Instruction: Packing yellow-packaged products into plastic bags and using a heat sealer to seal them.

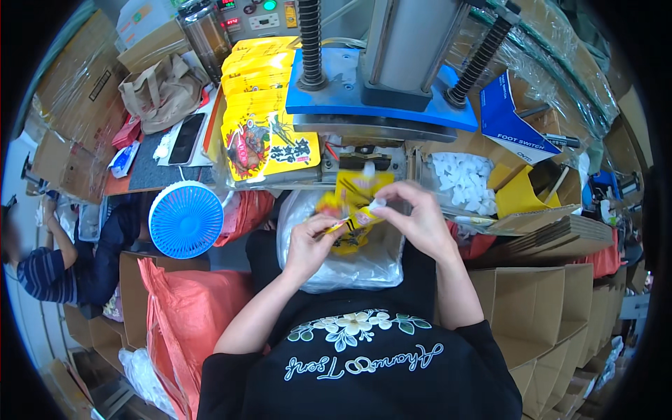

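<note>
My left hand [311,245] pinches the edge of a yellow printed pouch [362,218] above my lap. At the other end of this pouch, my right hand [418,218] is closed on a small white plastic piece [378,204], its fingertips against the pouch. Just beyond is more yellow packaging [360,185], partly blurred; I cannot tell whether it belongs to the same pouch. Below both hands a box lined with clear plastic [315,269] holds further yellow pouches [350,243]. Many similar white pieces [462,183] lie heaped in a tray to the right.
A press with a blue plate [385,101] stands ahead, beside stacked yellow pouches [269,136]. A blue fan [186,219], phone [185,140] and red sack [192,315] are left. Cardboard cartons [528,308] fill the right. Another person [52,259] sits far left.
</note>
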Motion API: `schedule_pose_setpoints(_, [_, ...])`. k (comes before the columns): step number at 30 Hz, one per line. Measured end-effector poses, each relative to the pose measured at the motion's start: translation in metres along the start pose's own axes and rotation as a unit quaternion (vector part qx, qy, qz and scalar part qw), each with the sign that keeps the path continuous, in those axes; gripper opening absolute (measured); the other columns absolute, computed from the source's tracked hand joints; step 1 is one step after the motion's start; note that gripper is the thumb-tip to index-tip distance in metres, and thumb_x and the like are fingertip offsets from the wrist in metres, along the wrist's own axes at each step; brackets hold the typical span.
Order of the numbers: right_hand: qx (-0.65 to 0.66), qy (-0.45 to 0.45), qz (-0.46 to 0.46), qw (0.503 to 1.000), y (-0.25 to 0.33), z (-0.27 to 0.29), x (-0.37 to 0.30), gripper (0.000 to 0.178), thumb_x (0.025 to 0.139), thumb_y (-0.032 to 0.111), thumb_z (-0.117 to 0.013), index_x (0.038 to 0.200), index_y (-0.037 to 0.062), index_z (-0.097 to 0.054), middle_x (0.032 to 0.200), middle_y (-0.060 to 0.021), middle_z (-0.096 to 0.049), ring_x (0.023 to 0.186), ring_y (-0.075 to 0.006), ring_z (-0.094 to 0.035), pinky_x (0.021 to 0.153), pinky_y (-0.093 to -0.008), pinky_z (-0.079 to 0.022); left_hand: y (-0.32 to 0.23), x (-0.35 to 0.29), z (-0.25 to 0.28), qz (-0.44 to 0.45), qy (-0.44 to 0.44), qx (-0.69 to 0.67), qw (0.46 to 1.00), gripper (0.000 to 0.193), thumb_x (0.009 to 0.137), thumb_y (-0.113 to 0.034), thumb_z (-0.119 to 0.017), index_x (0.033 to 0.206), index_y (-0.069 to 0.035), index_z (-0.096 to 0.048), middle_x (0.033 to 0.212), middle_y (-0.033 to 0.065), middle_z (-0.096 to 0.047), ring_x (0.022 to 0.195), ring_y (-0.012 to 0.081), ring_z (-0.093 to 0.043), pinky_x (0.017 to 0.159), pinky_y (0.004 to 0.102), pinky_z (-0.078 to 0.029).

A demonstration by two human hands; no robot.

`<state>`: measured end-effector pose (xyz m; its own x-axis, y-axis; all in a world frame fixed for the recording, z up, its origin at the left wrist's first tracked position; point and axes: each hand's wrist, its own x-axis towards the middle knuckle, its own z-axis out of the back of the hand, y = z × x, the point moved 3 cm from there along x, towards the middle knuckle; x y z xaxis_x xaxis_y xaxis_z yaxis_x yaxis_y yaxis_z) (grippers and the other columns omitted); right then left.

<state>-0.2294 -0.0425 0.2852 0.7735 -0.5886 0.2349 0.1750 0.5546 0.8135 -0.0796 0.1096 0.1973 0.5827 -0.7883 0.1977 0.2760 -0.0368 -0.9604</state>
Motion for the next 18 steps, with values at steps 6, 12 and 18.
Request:
schedule_pose_setpoints(6, [0.122,0.014,-0.093,0.988,-0.041,-0.011,0.006,0.03,0.08,0.016,-0.073,0.104,0.0006,-0.065,0.096,-0.0122,-0.069,0.091,-0.0213,-0.066,0.083,-0.0319,-0.051,0.012,0.014,-0.018,0.129,0.107,-0.013,0.986,0.028,0.091,-0.022,-0.065,0.089,0.006,-0.069,0.073,0.0046,-0.067,0.066,0.006,-0.056,0.059,0.0246,-0.045])
schedule_pose_setpoints(12, [-0.1,-0.134,-0.097,0.981,-0.052,0.038,-0.003,0.036,0.082,0.017,-0.072,0.113,-0.0005,-0.064,0.096,-0.0122,-0.071,0.088,-0.0196,-0.067,0.08,-0.031,-0.05,0.009,0.051,-0.045,0.221,0.001,-0.2,0.954,0.031,0.089,-0.022,-0.067,0.085,0.008,-0.069,0.076,0.0067,-0.069,0.064,0.007,-0.059,0.058,0.0234,-0.045])
schedule_pose_setpoints(18, [-0.32,-0.176,-0.132,0.921,-0.086,0.071,-0.021,0.024,0.083,0.019,-0.068,0.102,0.0053,-0.069,0.094,-0.0148,-0.069,0.087,-0.032,-0.066,0.074,-0.0404,-0.051,0.013,0.075,-0.054,0.297,-0.03,-0.338,0.892,0.019,0.088,-0.015,-0.068,0.084,0.004,-0.066,0.077,0.0089,-0.068,0.066,0.012,-0.064,0.058,0.0256,-0.05])
